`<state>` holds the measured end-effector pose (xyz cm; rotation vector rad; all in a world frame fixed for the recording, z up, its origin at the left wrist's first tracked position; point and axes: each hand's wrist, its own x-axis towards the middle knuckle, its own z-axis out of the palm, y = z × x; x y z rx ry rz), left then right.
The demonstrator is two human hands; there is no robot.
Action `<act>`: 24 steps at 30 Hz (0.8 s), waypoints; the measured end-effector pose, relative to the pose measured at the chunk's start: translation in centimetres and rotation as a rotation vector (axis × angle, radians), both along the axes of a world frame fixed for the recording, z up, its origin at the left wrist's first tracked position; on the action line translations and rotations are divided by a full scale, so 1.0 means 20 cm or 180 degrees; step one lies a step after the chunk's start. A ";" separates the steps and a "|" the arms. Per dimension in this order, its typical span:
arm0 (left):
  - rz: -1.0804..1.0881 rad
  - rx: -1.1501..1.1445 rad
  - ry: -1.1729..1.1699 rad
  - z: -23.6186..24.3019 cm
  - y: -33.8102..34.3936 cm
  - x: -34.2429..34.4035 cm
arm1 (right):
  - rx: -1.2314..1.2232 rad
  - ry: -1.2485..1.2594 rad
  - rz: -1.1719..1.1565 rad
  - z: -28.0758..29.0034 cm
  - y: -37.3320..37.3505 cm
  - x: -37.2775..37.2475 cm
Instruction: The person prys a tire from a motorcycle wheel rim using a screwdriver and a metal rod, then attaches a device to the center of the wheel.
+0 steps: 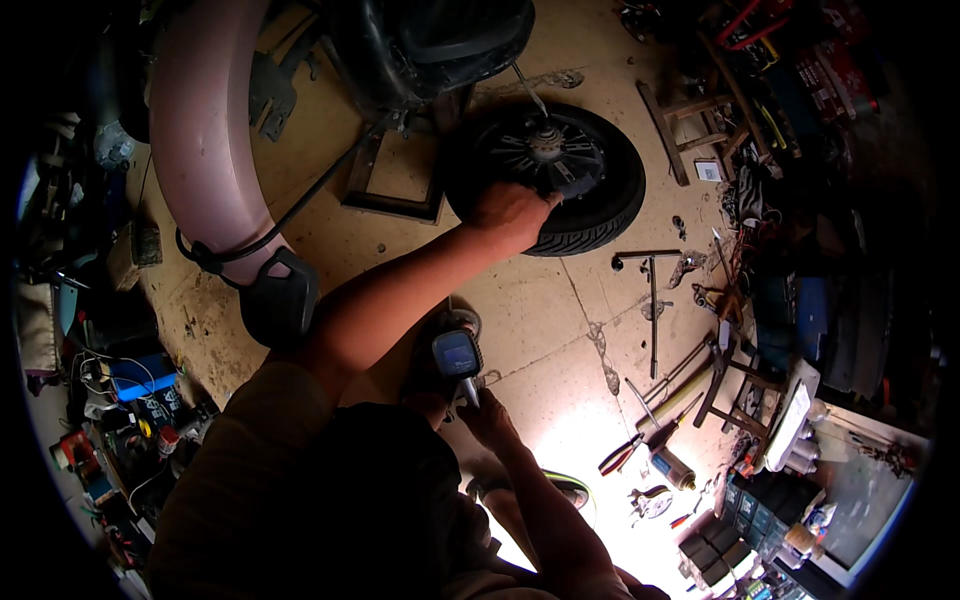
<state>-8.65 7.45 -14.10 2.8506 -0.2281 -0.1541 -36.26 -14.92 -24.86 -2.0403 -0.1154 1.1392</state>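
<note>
A black-tyred wheel lies on its side on the floor, its dark hub facing up with a metal axle end at the centre. My left hand reaches across its near side, fingers curled; a dark grey piece shows beside the fingertips, and I cannot make out whether it is held. Lower down, close to my body, my right hand is closed around the metallic grip of a handheld tool. The tool's dark, blocky end with a blue face points up, away from the wheel.
A pinkish mudguard with a black cable curves down on the left. A black seat stands behind the wheel. On the floor to the right are a T-shaped wrench, pliers and a spray can. Cluttered shelves line both sides.
</note>
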 end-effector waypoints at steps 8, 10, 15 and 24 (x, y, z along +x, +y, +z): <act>-0.0066 0.0046 -0.0220 -0.03 0.01 -0.01 | 0.0010 0.0073 0.0002 0.00 0.00 0.00; -0.0048 0.0018 -0.0137 -0.01 0.01 0.00 | 0.0053 0.0076 -0.0019 -0.02 0.00 0.00; -0.0010 -0.0003 -0.0006 0.01 0.00 0.00 | 0.0120 0.0120 -0.0070 -0.03 -0.01 0.00; 0.0269 0.0037 0.0175 0.06 0.00 0.01 | 0.0108 0.0034 0.0058 0.01 -0.01 0.02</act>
